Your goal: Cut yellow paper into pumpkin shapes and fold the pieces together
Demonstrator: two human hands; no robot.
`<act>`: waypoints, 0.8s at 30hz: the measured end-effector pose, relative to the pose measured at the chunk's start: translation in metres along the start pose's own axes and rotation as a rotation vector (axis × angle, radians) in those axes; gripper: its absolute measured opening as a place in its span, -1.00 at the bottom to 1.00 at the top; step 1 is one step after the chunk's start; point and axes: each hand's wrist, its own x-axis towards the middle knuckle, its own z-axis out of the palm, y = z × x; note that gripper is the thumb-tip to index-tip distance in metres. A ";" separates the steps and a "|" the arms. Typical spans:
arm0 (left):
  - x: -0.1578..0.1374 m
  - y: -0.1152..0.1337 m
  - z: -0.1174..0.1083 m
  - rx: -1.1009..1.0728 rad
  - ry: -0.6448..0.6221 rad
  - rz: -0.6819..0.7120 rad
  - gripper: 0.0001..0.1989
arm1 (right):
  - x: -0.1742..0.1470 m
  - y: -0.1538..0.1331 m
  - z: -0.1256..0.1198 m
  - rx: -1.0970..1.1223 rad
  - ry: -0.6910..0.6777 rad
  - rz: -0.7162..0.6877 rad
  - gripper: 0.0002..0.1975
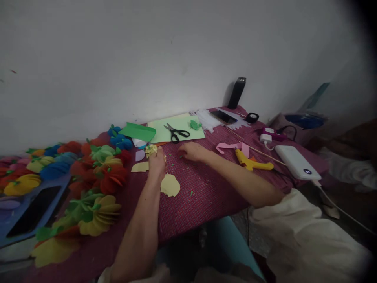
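My left hand [157, 165] is closed around a bunch of pale yellow and green paper scraps [151, 150], which stick out past the fingertips. Just below it on the tablecloth lies a scalloped pale yellow paper piece [171, 186], with a yellow paper strip [140, 167] to its left. My right hand [193, 151] is low over the cloth, fingers loosely bent and slightly apart, with nothing visible in them. Tiny green and yellow snippets surround it. Behind it, black-handled scissors [176, 133] rest on light green paper sheets [159, 125], beside a crumpled green paper piece [194, 125].
Colourful paper pumpkins [110, 179] crowd the left side, near a dark phone [33, 210]. To the right are a yellow glue gun [255, 163], pink paper [232, 147], a white power bank [297, 162] with a cable, and another phone [224, 116]. A black bottle [237, 93] stands by the wall.
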 end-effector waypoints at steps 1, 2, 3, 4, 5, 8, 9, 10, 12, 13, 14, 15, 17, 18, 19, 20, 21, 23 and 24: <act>-0.001 0.000 0.001 0.000 -0.005 -0.005 -0.65 | 0.004 -0.003 0.005 -0.010 -0.010 0.001 -0.72; -0.001 -0.001 0.002 0.000 -0.014 -0.011 -0.65 | 0.007 -0.006 0.010 -0.018 -0.017 0.008 -0.74; -0.002 -0.001 0.003 0.000 -0.026 -0.020 -0.65 | 0.009 -0.007 0.014 -0.024 -0.021 0.017 -0.76; -0.003 -0.002 0.003 -0.001 -0.039 -0.029 -0.66 | 0.011 -0.008 0.016 -0.026 -0.020 0.028 -0.77; -0.004 -0.002 0.004 -0.001 -0.052 -0.040 -0.67 | 0.011 -0.007 0.016 -0.025 -0.017 0.036 -0.78; -0.005 -0.003 0.004 -0.001 -0.080 -0.072 -0.68 | 0.007 -0.003 0.008 0.005 0.002 0.029 -0.77; -0.005 -0.004 0.004 0.000 -0.085 -0.083 -0.68 | 0.004 -0.002 0.003 0.022 0.010 0.015 -0.75; -0.005 -0.005 0.004 -0.001 -0.093 -0.095 -0.69 | 0.001 -0.004 -0.001 0.040 0.019 -0.003 -0.73; -0.005 -0.006 0.006 -0.013 -0.116 -0.119 -0.70 | -0.008 -0.011 -0.008 0.075 0.037 -0.047 -0.70; -0.006 -0.007 0.008 -0.023 -0.129 -0.128 -0.71 | -0.012 -0.018 -0.009 0.084 0.046 -0.067 -0.70; -0.006 -0.008 0.009 -0.034 -0.140 -0.133 -0.72 | -0.016 -0.026 -0.008 0.087 0.062 -0.082 -0.71; -0.007 -0.010 0.011 -0.044 -0.145 -0.132 -0.72 | -0.020 -0.035 -0.006 0.080 0.084 -0.085 -0.72; -0.009 -0.014 0.015 -0.051 -0.127 -0.112 -0.72 | -0.028 -0.053 0.000 0.049 0.135 -0.069 -0.73; -0.009 -0.016 0.016 -0.048 -0.111 -0.097 -0.72 | -0.031 -0.061 0.002 0.030 0.162 -0.053 -0.73; -0.010 -0.018 0.017 -0.040 -0.096 -0.081 -0.72 | -0.034 -0.066 0.003 0.011 0.189 -0.040 -0.73; -0.009 -0.021 0.017 -0.028 -0.085 -0.067 -0.72 | -0.037 -0.068 0.003 -0.006 0.203 -0.045 -0.73; -0.009 -0.022 0.017 -0.015 -0.080 -0.055 -0.72 | -0.040 -0.067 0.001 -0.016 0.199 -0.076 -0.72; -0.007 -0.024 0.015 0.013 -0.081 -0.040 -0.71 | -0.047 -0.057 -0.007 0.016 0.101 -0.200 -0.73; -0.006 -0.024 0.014 0.025 -0.084 -0.036 -0.71 | -0.051 -0.048 -0.011 0.059 0.040 -0.245 -0.72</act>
